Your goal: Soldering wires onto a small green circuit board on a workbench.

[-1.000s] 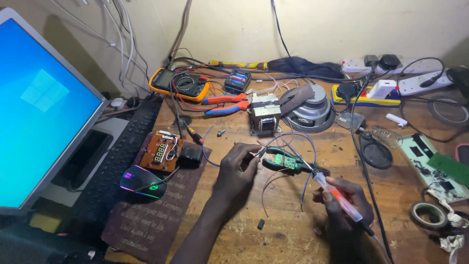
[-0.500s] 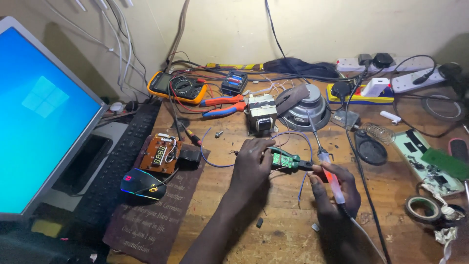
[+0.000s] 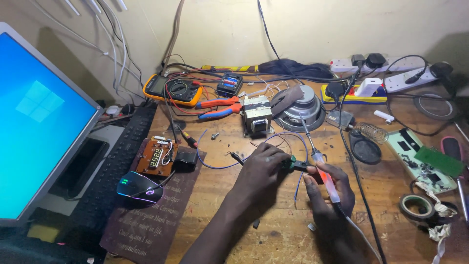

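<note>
Head view: right hand [image 3: 328, 191] grip around soldering iron [image 3: 326, 179] (closed).

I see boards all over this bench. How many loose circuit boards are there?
4 at least: a small green one in the left hand, a brown one by the mouse, two at right. Clutter may hide others.

A: How are the two hands?
B: The left hand [image 3: 261, 168] is curled, fingers pinched together. The right hand [image 3: 326, 193] is closed in a pen grip, close beside it.
A: And the forearms?
B: Both come from the table's near edge.
</note>
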